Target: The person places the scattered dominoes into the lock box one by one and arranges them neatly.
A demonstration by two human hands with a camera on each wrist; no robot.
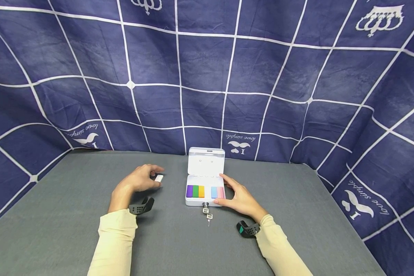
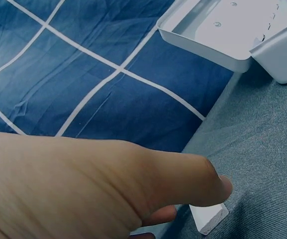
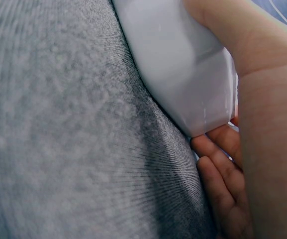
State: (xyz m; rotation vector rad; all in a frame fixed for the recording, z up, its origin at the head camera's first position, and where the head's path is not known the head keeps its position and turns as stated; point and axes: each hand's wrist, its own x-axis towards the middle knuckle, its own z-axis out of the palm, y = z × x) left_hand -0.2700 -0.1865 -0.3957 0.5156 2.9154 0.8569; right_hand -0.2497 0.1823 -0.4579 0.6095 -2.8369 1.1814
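A small white metal lock box (image 1: 195, 202) stands on the table with its lid (image 1: 206, 163) raised. Inside, purple (image 1: 189, 191), green (image 1: 196, 191) and yellow (image 1: 201, 191) blocks lie at the left, light blue (image 1: 214, 192) and pink (image 1: 220, 192) ones at the right. My right hand (image 1: 240, 197) grips the box's right side, thumb at the front and fingers round the back corner. Left of the box, my left hand (image 1: 140, 179) is at a white block (image 1: 159, 178). Its thumb overlaps the block in the left wrist view, while the index finger extends beyond it.
One key (image 1: 205, 209) is in the box's front lock and another key (image 1: 209, 218) hangs from it. Grey cloth (image 1: 183, 245) covers the table. A blue curtain with white lines (image 1: 207, 65) rises behind it. Each wrist wears a black band.
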